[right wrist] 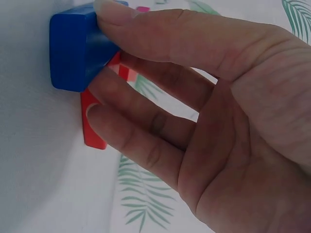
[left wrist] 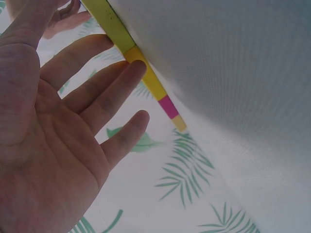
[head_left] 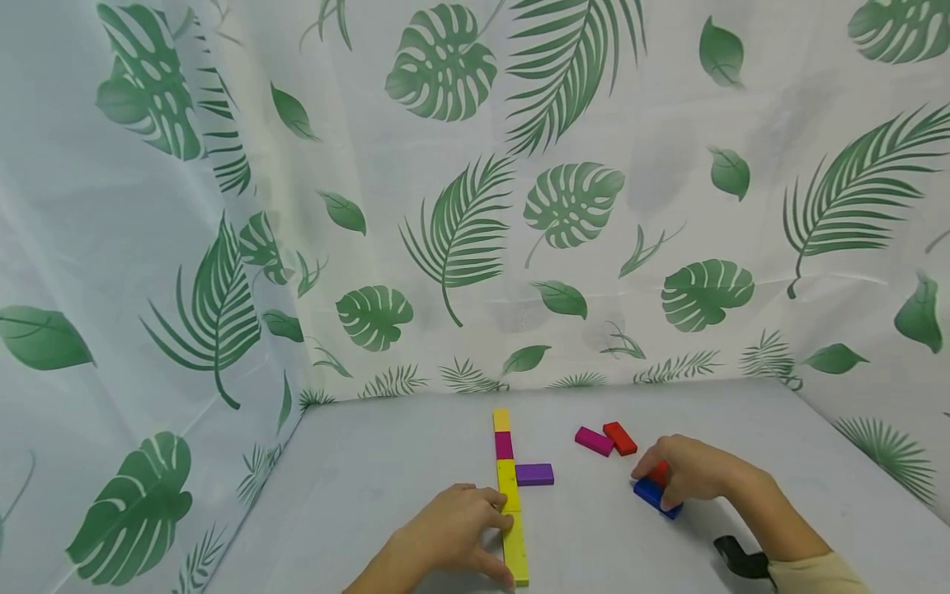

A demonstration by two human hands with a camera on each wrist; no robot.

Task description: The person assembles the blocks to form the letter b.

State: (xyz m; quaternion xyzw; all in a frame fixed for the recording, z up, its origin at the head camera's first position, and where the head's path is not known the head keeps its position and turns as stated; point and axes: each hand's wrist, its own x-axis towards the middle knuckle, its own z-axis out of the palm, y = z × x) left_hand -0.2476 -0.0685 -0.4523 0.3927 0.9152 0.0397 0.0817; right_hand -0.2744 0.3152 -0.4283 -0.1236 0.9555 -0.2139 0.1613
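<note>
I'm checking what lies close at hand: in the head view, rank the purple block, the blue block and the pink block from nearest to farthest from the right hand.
1. Blue block: in the grip of the right hand.
2. Pink block: left of the hand and farther back.
3. Purple block: farthest left of the three.

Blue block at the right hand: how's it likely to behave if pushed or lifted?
The blue block is probably stiff when lifted: its edges look straight, without sag. Pushed, it should slide rather than roll, given its flat faces. It may be slightly slippery, since its surface looks smooth.
</note>
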